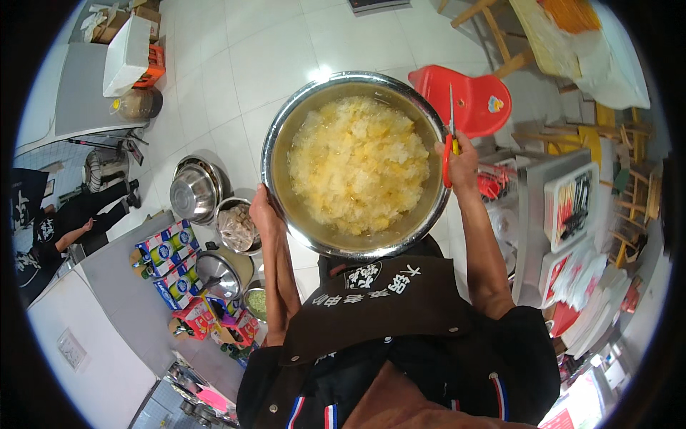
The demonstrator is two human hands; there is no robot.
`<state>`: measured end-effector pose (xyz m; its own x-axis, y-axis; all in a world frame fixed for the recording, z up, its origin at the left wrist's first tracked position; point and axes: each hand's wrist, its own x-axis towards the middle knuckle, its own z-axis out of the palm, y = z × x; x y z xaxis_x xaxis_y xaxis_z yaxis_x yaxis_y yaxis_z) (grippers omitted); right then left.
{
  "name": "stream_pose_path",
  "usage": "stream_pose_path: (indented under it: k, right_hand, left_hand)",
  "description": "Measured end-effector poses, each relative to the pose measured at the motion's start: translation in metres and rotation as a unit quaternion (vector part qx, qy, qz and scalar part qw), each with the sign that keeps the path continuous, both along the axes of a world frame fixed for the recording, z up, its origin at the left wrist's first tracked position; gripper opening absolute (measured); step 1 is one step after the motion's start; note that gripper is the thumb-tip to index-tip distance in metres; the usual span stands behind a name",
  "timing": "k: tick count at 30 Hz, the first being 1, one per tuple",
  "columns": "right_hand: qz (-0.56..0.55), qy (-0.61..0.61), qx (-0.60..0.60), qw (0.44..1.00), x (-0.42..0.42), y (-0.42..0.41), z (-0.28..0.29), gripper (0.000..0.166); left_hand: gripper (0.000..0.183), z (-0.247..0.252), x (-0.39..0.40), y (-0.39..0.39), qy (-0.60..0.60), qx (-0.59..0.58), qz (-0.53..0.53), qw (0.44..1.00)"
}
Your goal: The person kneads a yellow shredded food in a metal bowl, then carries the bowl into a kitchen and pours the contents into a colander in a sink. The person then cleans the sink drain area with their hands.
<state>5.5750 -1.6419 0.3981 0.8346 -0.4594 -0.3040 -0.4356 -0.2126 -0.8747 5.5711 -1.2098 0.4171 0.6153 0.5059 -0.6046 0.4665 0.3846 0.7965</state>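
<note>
A wide stainless steel basin (267, 161) is held up in front of my apron. Wet, frilly pale-yellow pieces of food (359, 166), which look like soaked white fungus, fill much of it. My left hand (266, 212) grips its left rim. At the right rim, my right hand (465, 165) holds the basin and also a pair of scissors (447, 161) with red and yellow handles. The scissor blades point away from me, beyond the rim. Fingers under the basin are hidden.
A red plastic stool (477, 102) stands beyond the basin's right side. Steel bowls (195, 187), a bowl with bagged food (238, 225) and drink cartons (169, 246) lie left. A metal cart (530, 214) is at right. Another person (69, 225) is far left.
</note>
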Motion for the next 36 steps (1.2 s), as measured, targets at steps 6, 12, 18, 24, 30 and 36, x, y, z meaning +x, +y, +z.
stream_pose_path:
  k: [6,12,18,24,30,36]
  right_hand:
    - [-0.025,0.068,0.041,0.997,0.169,0.031,-0.040,0.031]
    - [-0.023,0.039,0.115,0.992,0.305,0.046,-0.165,0.028]
    - [-0.005,0.084,0.077,0.994,0.417,0.078,-0.342,0.032]
    - [0.093,0.160,-0.006,0.983,0.479,0.080,-0.537,0.035]
    - [0.129,0.162,0.044,0.977,0.516,0.092,-0.700,0.033]
    - [0.164,0.123,0.019,0.979,0.529,0.089,-0.786,0.035]
  left_hand:
    - [0.038,-0.065,0.168,0.021,0.020,-0.022,-0.005,1.000]
    - [0.048,-0.181,0.302,0.052,0.013,0.108,-0.061,0.992]
    - [0.047,-0.360,0.371,0.082,0.067,0.099,0.003,0.993]
    - [0.054,-0.523,0.405,0.075,0.189,0.141,-0.022,0.972]
    - [0.056,-0.675,0.392,0.083,0.263,0.124,0.018,0.957]
    - [0.060,-0.753,0.393,0.088,0.318,0.122,0.024,0.940]
